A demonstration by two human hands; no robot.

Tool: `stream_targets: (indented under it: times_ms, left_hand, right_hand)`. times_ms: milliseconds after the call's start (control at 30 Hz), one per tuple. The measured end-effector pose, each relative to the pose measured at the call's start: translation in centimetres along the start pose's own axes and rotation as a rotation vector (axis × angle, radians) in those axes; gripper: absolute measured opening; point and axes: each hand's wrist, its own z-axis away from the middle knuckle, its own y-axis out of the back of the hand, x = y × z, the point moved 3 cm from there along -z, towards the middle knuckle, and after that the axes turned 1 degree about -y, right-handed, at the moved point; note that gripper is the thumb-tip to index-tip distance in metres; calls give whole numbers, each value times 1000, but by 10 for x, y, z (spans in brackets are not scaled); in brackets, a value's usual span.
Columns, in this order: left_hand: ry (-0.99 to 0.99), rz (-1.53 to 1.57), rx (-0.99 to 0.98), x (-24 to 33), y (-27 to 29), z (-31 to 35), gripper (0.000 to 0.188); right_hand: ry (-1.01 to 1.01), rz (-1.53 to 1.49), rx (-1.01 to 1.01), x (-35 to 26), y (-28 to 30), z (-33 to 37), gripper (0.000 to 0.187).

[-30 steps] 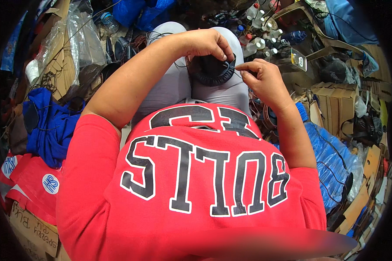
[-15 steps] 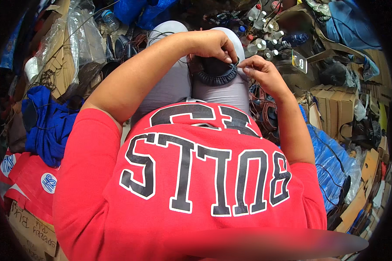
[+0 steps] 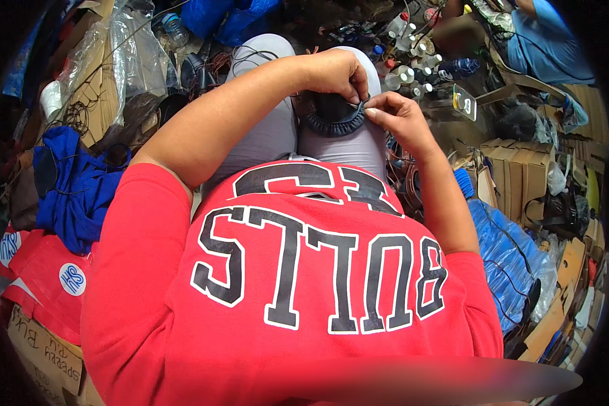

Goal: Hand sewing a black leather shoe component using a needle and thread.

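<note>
A black piece with a puckered, ridged rim, which looks like a shoe upper (image 3: 336,126), rests on my right thigh. From the left my left hand (image 3: 341,76) reaches over it, its thumb and fingers bent down and closed on the far right part of the rim. My right hand (image 3: 395,115) pinches the same spot from the right, thumb and forefinger almost touching the left fingertips. A thin pale line shows between the fingertips; whether it is thread or a needle I cannot tell. My left palm is turned out of sight.
Several bottles with white, red and blue caps (image 3: 406,72) stand beyond my right knee. Cardboard boxes (image 3: 517,169) and blue plastic sheeting (image 3: 497,237) lie to the right. Blue cloth (image 3: 78,193) and red bags (image 3: 44,284) are at left. A person in light blue (image 3: 541,44) sits far right.
My right hand has come in toward the left one, its fingertips now at the rim instead of a little to the right. My left hand stays at the rim. The person at far right has shifted.
</note>
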Motion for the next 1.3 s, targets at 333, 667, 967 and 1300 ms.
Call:
stream_targets:
  times_ms: [333,667,967,1300]
  left_hand:
    - [-11,100,505,-3,-16,68,26]
    - [-166,-110,634,7,-24,71,23]
    - [-121,-5,547,-7,-31,59,20]
    - [-74,180,416,-20,-31,36,17]
  right_hand:
    - [294,404,211,-19,-15,35,22]
    - [205,294,125,-7,-12,32,25]
    - [143,212,-32,-6,3,13,25]
    - [92,56,-125,1,4,4,24]
